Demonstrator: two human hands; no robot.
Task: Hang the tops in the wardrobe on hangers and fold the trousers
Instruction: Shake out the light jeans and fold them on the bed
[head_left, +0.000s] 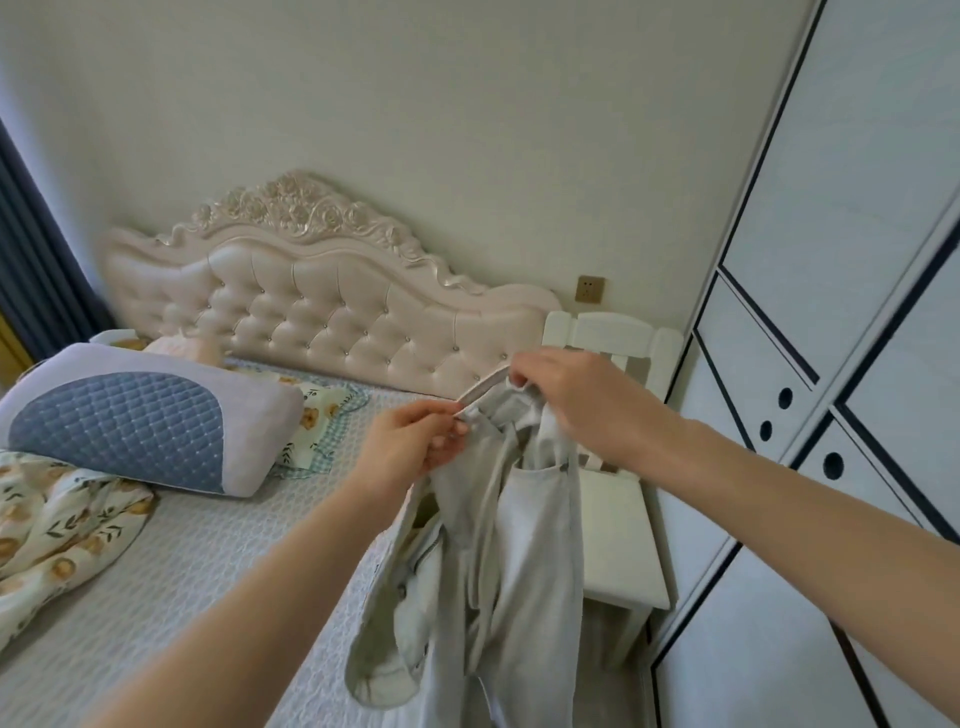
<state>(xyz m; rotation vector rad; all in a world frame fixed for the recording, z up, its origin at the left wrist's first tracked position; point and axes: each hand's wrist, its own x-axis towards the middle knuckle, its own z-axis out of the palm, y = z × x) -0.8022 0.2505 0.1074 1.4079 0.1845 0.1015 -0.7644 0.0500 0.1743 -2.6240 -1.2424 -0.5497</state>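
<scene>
A pale grey-beige garment hangs in the air over the right edge of the bed, bunched and drooping out of the bottom of the frame. It has a pocket and drawstrings; a waistband-like edge is stretched between my hands. My left hand pinches the lower left end of that band. My right hand grips the upper right end, fingers curled round the fabric. No hanger shows.
A white wardrobe with black trim and closed doors fills the right side. A white chair stands between bed and wardrobe. A blue and lilac pillow and a floral quilt lie at the left, under a tufted headboard.
</scene>
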